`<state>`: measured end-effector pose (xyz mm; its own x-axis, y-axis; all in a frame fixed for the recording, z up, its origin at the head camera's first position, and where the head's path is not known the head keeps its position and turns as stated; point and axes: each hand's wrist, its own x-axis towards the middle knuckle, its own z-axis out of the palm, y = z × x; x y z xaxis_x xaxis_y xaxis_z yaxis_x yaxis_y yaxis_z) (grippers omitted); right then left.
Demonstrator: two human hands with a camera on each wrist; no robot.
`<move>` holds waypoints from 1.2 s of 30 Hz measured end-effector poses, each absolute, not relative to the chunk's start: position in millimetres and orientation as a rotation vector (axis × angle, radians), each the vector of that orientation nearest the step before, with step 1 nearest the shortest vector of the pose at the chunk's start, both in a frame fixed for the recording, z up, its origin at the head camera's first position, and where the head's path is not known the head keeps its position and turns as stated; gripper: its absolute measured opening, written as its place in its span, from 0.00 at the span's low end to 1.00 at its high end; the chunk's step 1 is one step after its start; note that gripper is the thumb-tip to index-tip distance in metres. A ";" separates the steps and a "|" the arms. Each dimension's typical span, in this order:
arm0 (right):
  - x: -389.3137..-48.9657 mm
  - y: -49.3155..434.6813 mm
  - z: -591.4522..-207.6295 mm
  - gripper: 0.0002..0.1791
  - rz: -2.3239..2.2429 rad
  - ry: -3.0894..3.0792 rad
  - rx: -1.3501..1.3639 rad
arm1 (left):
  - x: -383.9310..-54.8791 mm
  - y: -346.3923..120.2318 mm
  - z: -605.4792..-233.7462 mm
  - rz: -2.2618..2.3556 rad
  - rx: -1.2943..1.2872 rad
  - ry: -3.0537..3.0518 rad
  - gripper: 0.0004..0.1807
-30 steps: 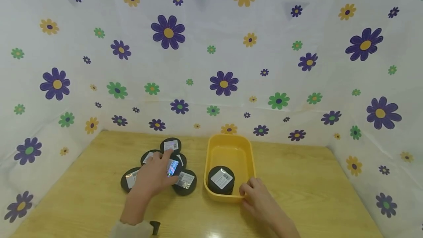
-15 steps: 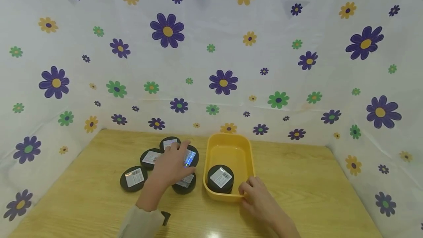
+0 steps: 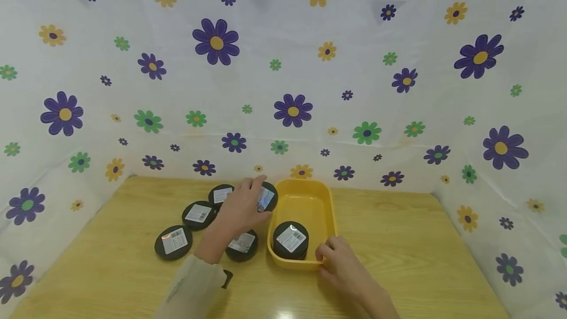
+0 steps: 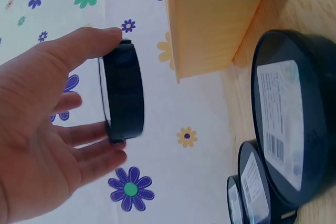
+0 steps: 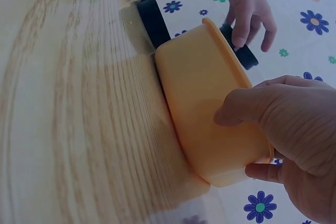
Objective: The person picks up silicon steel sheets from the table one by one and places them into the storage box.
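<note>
My left hand (image 3: 239, 210) pinches a flat round black case (image 3: 267, 197) with a silvery label, lifted off the table at the yellow tray's left edge. In the left wrist view, thumb and fingertips grip opposite sides of this black case (image 4: 125, 90). At the near right corner of the yellow tray (image 3: 303, 206), my right hand (image 3: 343, 260) holds the rim; the right wrist view has its thumb outside on the tray wall (image 5: 205, 98). Inside the tray's near left corner lies a labelled black case (image 3: 291, 239), apparently stacked on another.
Several more black cases lie left of the tray, among them a far-left case (image 3: 173, 242), a middle one (image 3: 198, 214) and a near case (image 3: 241, 245) close to the tray. A flower-patterned cloth (image 3: 248, 78) stands behind the wooden table (image 3: 390, 230).
My left hand has carried the black case from the group on the left up and rightward to the tray's edge. The right hand keeps its hold on the tray.
</note>
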<state>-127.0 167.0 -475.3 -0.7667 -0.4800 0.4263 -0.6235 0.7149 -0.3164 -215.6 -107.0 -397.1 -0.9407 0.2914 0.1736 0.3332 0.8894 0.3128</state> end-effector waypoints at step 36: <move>-128.6 171.4 -466.9 0.10 0.741 -2.889 0.745 | -274.5 -50.2 -449.9 -0.231 -0.941 -2.916 0.39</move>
<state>-128.6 171.4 -466.9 -0.8805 -0.4386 0.1799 -0.4710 0.7667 -0.4363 -274.5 -50.2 -449.9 -0.8102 0.5754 0.1117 0.5858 0.8014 0.1210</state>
